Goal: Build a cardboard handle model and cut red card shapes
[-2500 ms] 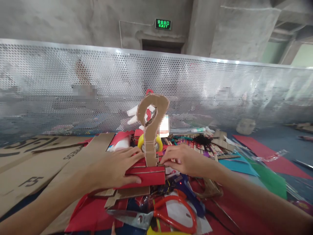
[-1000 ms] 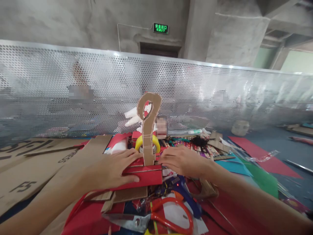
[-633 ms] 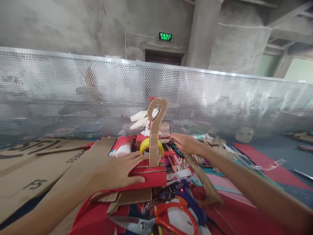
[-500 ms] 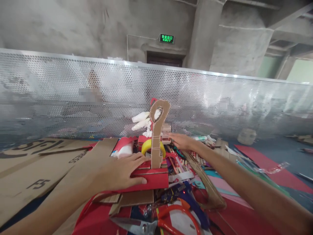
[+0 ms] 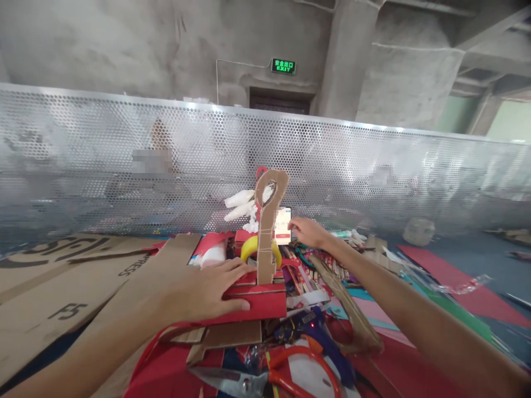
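Observation:
My left hand (image 5: 211, 288) lies with spread fingers on a red-covered cardboard block (image 5: 259, 301). Out of that block rises a tall brown cardboard piece (image 5: 267, 229) with a looped top. A roll of yellow tape (image 5: 249, 247) sits behind it, partly hidden. My right hand (image 5: 309, 232) reaches forward, fingers loosely bent with nothing visible in them, its fingertips at the right edge of a phone (image 5: 284, 231). The phone stands upright with a bright screen, partly covered by the cardboard piece. White tapered pieces (image 5: 240, 205) stick out left of the loop.
Orange-handled scissors (image 5: 265, 381) and a blue glue gun (image 5: 327, 342) lie in front. Flattened cardboard (image 5: 62, 276) covers the left side. Red paper (image 5: 460, 282) and a clear jar (image 5: 418, 232) are at right. A perforated metal screen (image 5: 199, 155) stands behind.
My right hand has drawn slightly back to the right from the phone's screen, and its fingers have bent. The phone's screen has turned bright. My left hand stays put.

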`<move>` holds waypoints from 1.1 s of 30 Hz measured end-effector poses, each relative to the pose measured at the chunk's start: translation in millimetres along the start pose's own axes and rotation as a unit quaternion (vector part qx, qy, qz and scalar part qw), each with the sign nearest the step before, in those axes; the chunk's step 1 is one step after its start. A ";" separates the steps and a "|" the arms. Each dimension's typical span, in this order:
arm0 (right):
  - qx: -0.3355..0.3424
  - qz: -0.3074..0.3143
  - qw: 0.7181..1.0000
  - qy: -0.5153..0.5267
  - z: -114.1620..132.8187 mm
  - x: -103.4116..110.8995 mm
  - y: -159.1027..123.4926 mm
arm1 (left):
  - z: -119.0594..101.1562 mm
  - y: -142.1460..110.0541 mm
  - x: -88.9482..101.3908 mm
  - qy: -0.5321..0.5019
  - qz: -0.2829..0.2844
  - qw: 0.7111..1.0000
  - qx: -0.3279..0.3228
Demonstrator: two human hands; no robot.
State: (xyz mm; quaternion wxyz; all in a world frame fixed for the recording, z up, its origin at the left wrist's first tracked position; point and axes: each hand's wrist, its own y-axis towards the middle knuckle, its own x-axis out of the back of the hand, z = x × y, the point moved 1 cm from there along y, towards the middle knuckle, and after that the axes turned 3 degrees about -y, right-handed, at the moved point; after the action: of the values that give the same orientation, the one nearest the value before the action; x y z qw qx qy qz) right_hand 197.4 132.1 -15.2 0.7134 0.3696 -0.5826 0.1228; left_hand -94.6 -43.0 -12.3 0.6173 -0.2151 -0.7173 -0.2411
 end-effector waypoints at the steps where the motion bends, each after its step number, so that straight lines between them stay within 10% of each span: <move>1: 0.014 0.002 1.000 0.018 9.3 5.9 -6.5 | -0.1 0.4 -0.1 0.002 0.001 1.000 0.000; 10: 0.254 0.081 0.944 0.196 80.7 28.4 -60.0 | 0.5 -1.1 -1.3 -0.016 -0.029 0.999 -0.028; 24: 0.274 0.013 0.948 0.161 78.0 20.2 -66.5 | 4.3 -0.6 -5.9 0.004 -0.015 1.000 -0.014; 33: 0.193 -0.032 0.975 0.108 96.9 52.0 -85.7 | 10.9 1.5 -8.9 -0.001 -0.033 0.999 -0.028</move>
State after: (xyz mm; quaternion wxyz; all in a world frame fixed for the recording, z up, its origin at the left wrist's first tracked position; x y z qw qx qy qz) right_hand 192.7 -5.8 4.4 0.6912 0.5031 -0.4553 0.2489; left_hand -100.9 -35.3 -22.3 0.6019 -0.2091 -0.7177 -0.2809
